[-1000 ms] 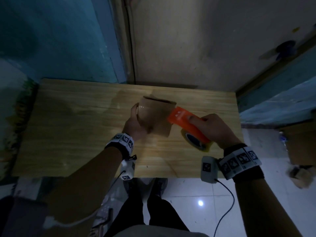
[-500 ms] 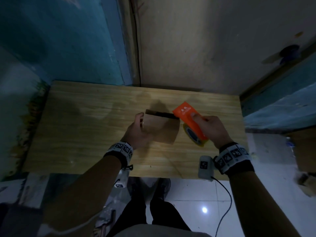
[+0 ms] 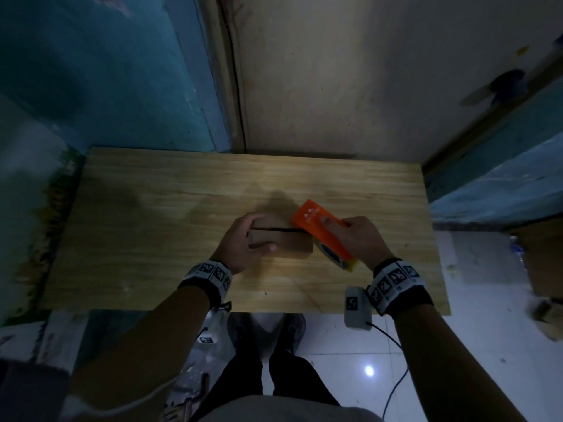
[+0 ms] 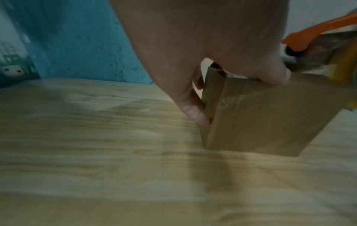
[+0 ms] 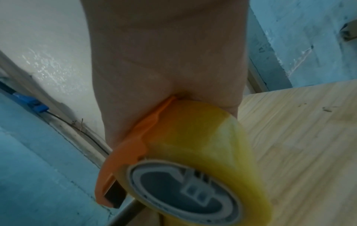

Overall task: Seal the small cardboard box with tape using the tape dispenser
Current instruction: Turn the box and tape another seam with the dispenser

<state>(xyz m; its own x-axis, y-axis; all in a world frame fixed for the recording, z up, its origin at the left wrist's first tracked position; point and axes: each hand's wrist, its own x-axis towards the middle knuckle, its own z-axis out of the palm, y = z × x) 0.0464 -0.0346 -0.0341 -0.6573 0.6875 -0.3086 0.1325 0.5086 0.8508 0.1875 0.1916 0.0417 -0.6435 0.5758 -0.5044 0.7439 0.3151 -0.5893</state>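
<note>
A small brown cardboard box sits on the wooden table, its top flaps meeting along a dark slit. My left hand grips its left end, thumb on the near side and fingers over the top. The left wrist view shows the box with my fingers curled round its corner. My right hand holds the orange tape dispenser, whose front end lies at the box's right top edge. The yellowish tape roll fills the right wrist view under the orange dispenser frame.
The table stands against a blue and beige wall. A white tiled floor and my legs show below the table's near edge. A cardboard item lies on the floor at far right. Bare wood spreads left of the box.
The box has come down from a tilted, lifted pose to lie flat on the table. My left hand shifted to clasp its left end, and the dispenser moved to its right top edge.
</note>
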